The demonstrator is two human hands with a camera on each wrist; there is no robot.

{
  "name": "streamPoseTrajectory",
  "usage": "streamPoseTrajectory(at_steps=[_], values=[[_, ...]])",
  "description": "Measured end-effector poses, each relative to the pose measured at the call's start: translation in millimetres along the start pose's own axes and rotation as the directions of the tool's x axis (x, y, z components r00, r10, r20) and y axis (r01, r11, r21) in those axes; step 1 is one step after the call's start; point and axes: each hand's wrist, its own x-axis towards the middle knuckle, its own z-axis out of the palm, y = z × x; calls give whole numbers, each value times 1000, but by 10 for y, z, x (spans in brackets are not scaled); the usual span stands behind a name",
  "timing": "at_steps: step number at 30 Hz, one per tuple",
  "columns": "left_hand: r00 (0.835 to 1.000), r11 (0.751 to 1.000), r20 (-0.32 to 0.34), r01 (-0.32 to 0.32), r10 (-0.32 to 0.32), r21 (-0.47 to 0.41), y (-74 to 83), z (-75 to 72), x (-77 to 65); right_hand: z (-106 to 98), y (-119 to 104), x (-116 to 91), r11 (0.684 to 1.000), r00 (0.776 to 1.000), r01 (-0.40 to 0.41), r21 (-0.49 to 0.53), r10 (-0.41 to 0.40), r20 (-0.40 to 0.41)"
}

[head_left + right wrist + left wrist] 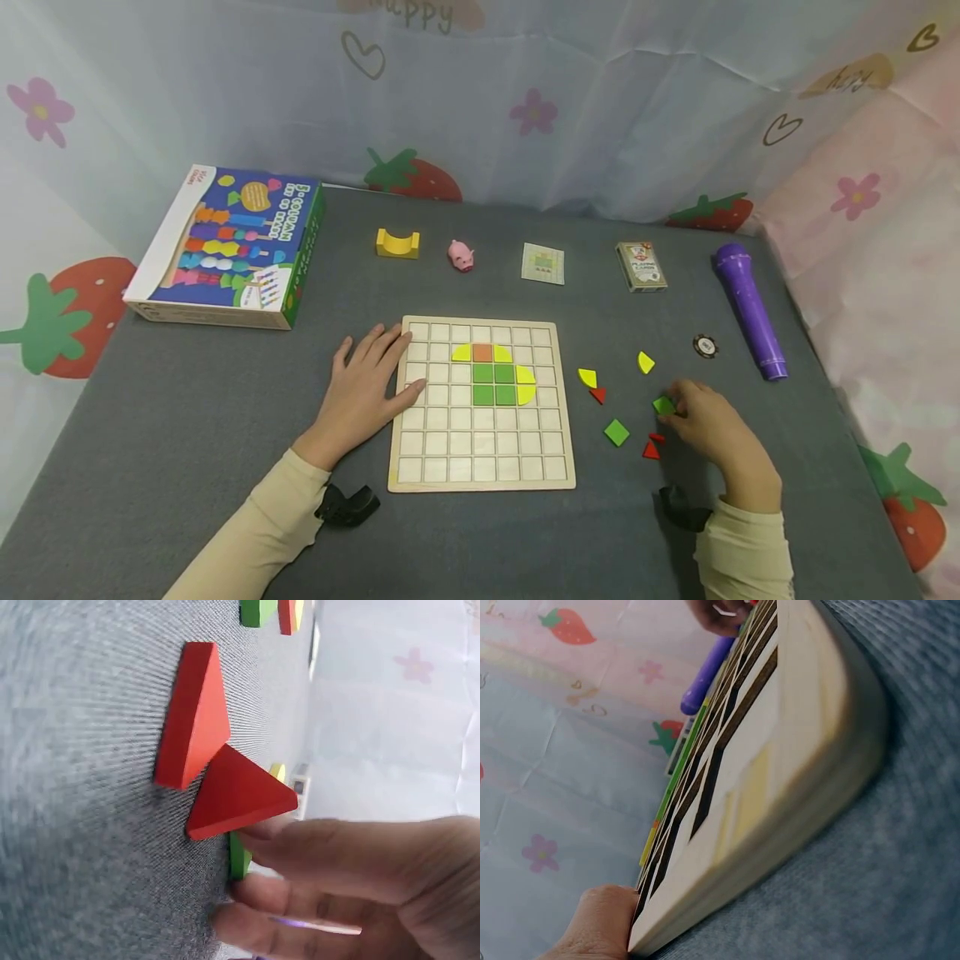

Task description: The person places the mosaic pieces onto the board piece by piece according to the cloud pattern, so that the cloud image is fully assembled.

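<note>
A wooden grid board (442,471) lies flat on the grey cloth. It bears green squares (494,384), an orange square (482,353) and several yellow quarter-circle pieces (527,385). My left hand (356,400) rests on its left edge with fingers spread; in the left wrist view the thumb (600,922) touches the rim. To the right of the board, my right hand (705,423) pinches a green square tile (663,405) between thumb and fingers, low at the cloth. Two red triangles, one (191,716) and another (238,793), lie by the right thumb, the second partly covering it.
Loose beside the board are a green square (617,432), a red triangle (598,395) and two yellow pieces (646,362). Farther back stand a game box (232,242), yellow block (397,244), pink pig (461,256), pattern card (543,263), card pack (641,267), round chip (705,346) and purple microphone (750,312).
</note>
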Motion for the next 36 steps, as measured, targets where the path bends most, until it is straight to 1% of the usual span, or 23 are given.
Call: streamPoseTrajectory(at_steps=[3, 6, 11, 15, 18, 20, 22, 25, 30, 34, 36], values=[[1000, 1000, 3, 3, -3, 1, 0, 5, -5, -9, -56, 16, 1000, 999, 28, -10, -28, -22], [1000, 1000, 6, 5, -5, -1, -3, 8, -8, -29, -183, 59, 997, 996, 77, -31, -79, -52], [1000, 1000, 14, 11, -11, -1, -10, 12, -13, -50, -505, 182, 983, 981, 179, -39, -181, -65], [1000, 1000, 14, 11, -11, -7, -7, 12, -13, -21, -794, 291, 973, 973, 225, -51, -228, -47], [1000, 1000, 9, 8, -8, -7, -5, 8, -9, 39, -1013, 379, 961, 963, 265, -75, -268, -25], [1000, 1000, 7, 8, -8, -5, -6, 5, -5, 89, -1149, 437, 947, 950, 309, -90, -311, -11], [1000, 1000, 6, 8, -8, -4, -5, 2, -2, 137, -1274, 494, 927, 932, 361, -100, -362, 2], [1000, 1000, 4, 7, -7, -3, -6, 0, -1, 202, -1455, 571, 906, 912, 409, -105, -409, 27], [1000, 1000, -3, 3, -3, 3, -11, 3, -4, 296, -1698, 674, 877, 886, 463, -132, -460, 50], [1000, 1000, -1, 2, -2, 8, -8, -2, -1, 360, -1834, 739, 849, 864, 503, -163, -500, 63], [1000, 1000, 3, 2, -2, 9, -6, -4, 0, 388, -1884, 765, 840, 856, 516, -169, -512, 73]])
